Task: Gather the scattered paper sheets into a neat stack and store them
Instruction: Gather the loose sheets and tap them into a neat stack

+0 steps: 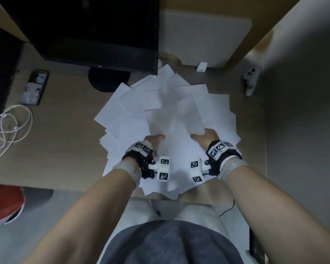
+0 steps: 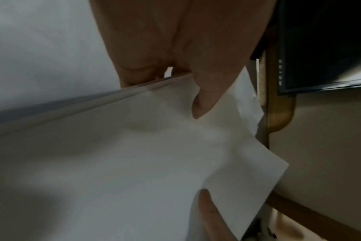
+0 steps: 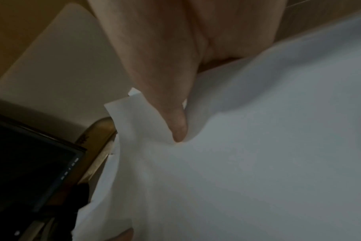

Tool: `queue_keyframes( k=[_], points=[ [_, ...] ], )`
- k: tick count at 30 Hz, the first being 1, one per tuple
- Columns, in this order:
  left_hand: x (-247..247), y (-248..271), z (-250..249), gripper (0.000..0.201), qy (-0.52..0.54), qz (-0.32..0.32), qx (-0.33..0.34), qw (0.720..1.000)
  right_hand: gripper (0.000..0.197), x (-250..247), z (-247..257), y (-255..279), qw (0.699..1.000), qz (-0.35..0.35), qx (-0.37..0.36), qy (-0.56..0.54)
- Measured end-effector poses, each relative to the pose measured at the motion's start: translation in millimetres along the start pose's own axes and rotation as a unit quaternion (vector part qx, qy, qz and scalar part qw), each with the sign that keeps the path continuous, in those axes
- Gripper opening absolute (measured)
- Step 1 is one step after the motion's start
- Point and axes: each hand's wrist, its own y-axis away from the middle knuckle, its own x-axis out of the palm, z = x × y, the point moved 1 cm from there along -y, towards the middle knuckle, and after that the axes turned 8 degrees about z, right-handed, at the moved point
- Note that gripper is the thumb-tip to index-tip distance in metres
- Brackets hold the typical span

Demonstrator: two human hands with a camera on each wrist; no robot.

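Observation:
Several white paper sheets (image 1: 130, 111) lie fanned out and overlapping on the tan desk (image 1: 65, 149), in front of the monitor. A bundle of the middle sheets (image 1: 177, 119) bulges up between my hands. My left hand (image 1: 154, 140) grips its near left edge and my right hand (image 1: 203, 137) its near right edge. In the left wrist view the thumb (image 2: 204, 101) presses on top of the paper (image 2: 134, 163) and a finger (image 2: 206, 205) shows beneath it. In the right wrist view the thumb (image 3: 175, 124) digs into the paper (image 3: 258, 146). Most fingers are hidden under the sheets.
A dark monitor (image 1: 95, 29) on a round base (image 1: 108, 79) stands at the back left. A phone (image 1: 34, 87) and a white cable (image 1: 11, 126) lie to the left. At the back right are a white board (image 1: 204, 39) and a white controller (image 1: 251, 80). Some sheets overhang the near desk edge.

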Motion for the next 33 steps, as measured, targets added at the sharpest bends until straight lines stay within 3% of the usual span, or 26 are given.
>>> queue_keyframes(
  k=[2, 5, 6, 9, 11, 13, 15, 17, 19, 21, 25, 28, 33],
  points=[
    [14, 6, 21, 0.055, 0.019, -0.003, -0.031, 0.999, 0.07, -5, -13, -8, 0.99, 0.008, 0.032, 0.134],
    [34, 7, 41, 0.027, 0.071, -0.005, -0.064, 0.995, 0.061, -11, -30, -12, 0.981, 0.035, 0.042, 0.184],
    [38, 2, 48, 0.026, 0.081, -0.017, -0.073, 0.994, 0.06, -11, -37, -15, 0.982, 0.047, 0.047, 0.178],
    [47, -20, 69, 0.073, 0.047, -0.046, -0.083, 0.994, 0.061, -9, -58, -23, 0.987, 0.079, 0.048, 0.133],
    [53, -19, 75, 0.09, 0.002, -0.057, -0.08, 0.995, 0.073, -10, -68, -21, 0.989, 0.091, 0.055, 0.099],
    [57, -6, 73, 0.074, -0.077, -0.052, -0.076, 0.993, 0.087, -9, -77, -22, 0.992, 0.105, 0.041, 0.052],
    [56, -4, 77, 0.066, -0.05, -0.072, -0.091, 0.992, 0.088, -7, -83, -20, 0.994, 0.109, 0.021, 0.002],
    [54, -6, 83, 0.069, -0.032, -0.077, -0.104, 0.991, 0.072, -5, -89, -17, 0.996, 0.082, 0.006, -0.018],
    [53, -4, 87, 0.051, -0.021, -0.081, -0.1, 0.991, 0.059, -6, -89, -14, 0.997, 0.053, -0.011, -0.056],
    [54, 5, 85, 0.038, -0.015, -0.079, -0.093, 0.992, 0.058, -8, -84, -11, 0.995, 0.06, -0.028, -0.073],
    [46, 27, 73, 0.046, 0.019, -0.067, -0.026, 0.997, 0.023, -4, -55, -6, 0.992, 0.08, -0.094, -0.031],
    [28, 40, 67, 0.023, 0.016, -0.066, -0.027, 0.997, 0.037, 6, -14, 0, 0.986, 0.079, -0.146, 0.009],
    [-25, 29, 76, 0.047, 0.084, -0.069, -0.042, 0.993, 0.042, 48, 77, -11, 0.936, 0.109, -0.232, 0.242]
  ],
)
